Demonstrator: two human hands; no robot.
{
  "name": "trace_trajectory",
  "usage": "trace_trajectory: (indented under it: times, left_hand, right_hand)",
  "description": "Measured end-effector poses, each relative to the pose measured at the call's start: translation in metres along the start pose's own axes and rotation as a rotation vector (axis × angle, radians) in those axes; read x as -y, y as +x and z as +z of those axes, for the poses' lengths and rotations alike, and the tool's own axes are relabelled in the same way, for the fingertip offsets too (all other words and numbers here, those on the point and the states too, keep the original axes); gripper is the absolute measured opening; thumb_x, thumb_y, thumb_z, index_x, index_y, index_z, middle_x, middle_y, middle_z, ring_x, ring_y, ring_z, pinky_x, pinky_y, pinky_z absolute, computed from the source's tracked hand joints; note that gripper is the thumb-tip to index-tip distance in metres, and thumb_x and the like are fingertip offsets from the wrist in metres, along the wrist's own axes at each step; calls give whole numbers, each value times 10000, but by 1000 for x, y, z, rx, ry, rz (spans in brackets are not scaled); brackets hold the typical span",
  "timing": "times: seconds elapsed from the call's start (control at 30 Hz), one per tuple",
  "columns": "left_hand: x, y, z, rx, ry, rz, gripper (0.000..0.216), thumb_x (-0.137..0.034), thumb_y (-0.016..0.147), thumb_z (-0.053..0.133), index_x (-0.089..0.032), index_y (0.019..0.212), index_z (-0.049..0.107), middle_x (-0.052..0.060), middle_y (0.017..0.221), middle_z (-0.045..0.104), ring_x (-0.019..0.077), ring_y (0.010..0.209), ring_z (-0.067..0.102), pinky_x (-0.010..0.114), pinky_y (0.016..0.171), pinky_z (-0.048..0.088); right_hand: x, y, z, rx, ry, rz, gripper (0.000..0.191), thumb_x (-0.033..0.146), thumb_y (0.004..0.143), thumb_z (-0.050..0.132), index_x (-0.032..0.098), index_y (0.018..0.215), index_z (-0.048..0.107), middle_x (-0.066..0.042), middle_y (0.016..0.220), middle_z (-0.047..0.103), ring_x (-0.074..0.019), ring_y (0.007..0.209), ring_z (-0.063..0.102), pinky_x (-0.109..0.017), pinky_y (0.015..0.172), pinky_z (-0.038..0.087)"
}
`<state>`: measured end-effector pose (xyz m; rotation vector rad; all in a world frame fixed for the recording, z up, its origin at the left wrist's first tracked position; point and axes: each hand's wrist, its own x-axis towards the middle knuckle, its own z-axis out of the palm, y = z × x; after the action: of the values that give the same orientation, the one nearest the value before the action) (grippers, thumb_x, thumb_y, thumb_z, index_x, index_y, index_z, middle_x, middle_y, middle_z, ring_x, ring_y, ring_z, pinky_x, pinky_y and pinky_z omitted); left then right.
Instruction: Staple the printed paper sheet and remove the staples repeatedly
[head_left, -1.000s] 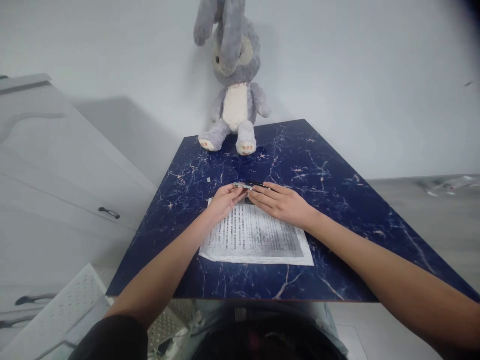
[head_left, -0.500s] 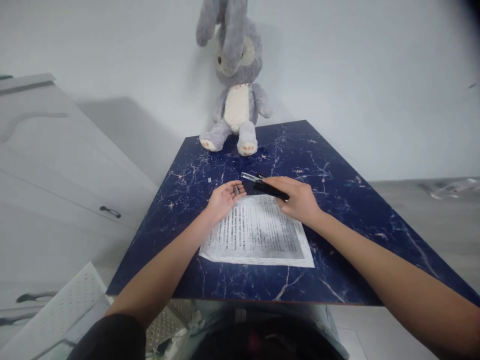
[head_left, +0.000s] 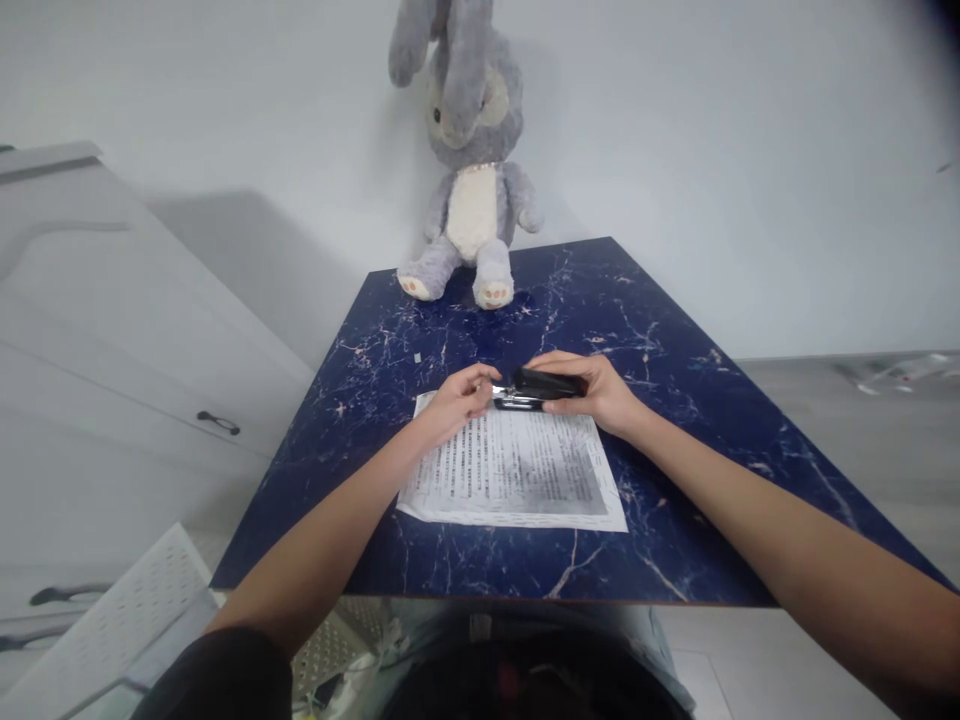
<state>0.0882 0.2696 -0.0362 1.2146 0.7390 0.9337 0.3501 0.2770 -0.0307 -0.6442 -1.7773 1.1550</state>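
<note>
A black stapler (head_left: pixel 541 387) with a metal underside lies over the far edge of a printed paper sheet (head_left: pixel 517 470) on the dark blue marbled table (head_left: pixel 675 420). My right hand (head_left: pixel 596 392) is wrapped round the stapler's body. My left hand (head_left: pixel 456 402) rests on the paper's far left part, its fingers pinched at the stapler's metal front end.
A grey plush rabbit (head_left: pixel 469 170) sits at the table's far edge against the white wall. A tiny white scrap (head_left: pixel 418 357) lies on the table left of my hands. A white cabinet (head_left: pixel 112 330) with dark handles stands to the left. A perforated white panel (head_left: pixel 112 630) is at lower left.
The stapler was open half a second ago with its metal part sticking out; now it is closed and level. My left hand moved from holding a small piece to pinching the stapler's front.
</note>
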Motion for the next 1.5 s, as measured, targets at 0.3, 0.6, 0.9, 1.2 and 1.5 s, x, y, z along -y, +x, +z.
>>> trace_trajectory:
  times: [0.3, 0.6, 0.9, 1.2, 1.5]
  left_hand:
    - [-5, -3, -5, 176, 289, 82, 557, -346, 629, 968, -200, 1072, 663, -67, 750, 417, 93, 657, 400, 240, 617, 286]
    - [-3, 9, -25, -314, 163, 257, 245, -438, 952, 613, -197, 947, 659, -26, 716, 463, 103, 581, 412, 233, 540, 316]
    - [7, 14, -58, -796, 283, 390, 127, -193, 934, 605, -193, 1045, 544, 44, 964, 685, 134, 790, 706, 293, 757, 592]
    - [-1, 7, -34, -641, 274, 374, 370, -388, 833, 824, -166, 1060, 633, 94, 927, 779, 229, 859, 788, 392, 828, 655]
    - [-2, 3, -20, -441, 471, 406, 274, -377, 889, 761, -186, 1083, 794, 78, 966, 804, 181, 794, 766, 342, 789, 655]
  right_hand:
    - [16, 0, 18, 209, -15, -130, 448, 339, 772, 903, 267, 1198, 786, -77, 1167, 695, -226, 1054, 669, -411, 947, 574]
    - [15, -5, 31, 84, -42, 119, 463, 377, 762, 894, 225, 1179, 767, -59, 1131, 781, -245, 1021, 742, -418, 980, 592]
    - [6, -5, 31, 216, -227, 113, 382, 328, 807, 832, 214, 1163, 754, -46, 1102, 780, -241, 970, 745, -387, 902, 590]
    - [13, -3, 29, 316, -412, -69, 319, 265, 893, 735, 217, 1208, 712, -57, 1112, 760, -205, 954, 722, -331, 848, 554]
    - [11, -2, 23, 284, -348, -119, 517, 586, 931, 703, 248, 1320, 671, -84, 1176, 737, -236, 1010, 690, -393, 906, 552]
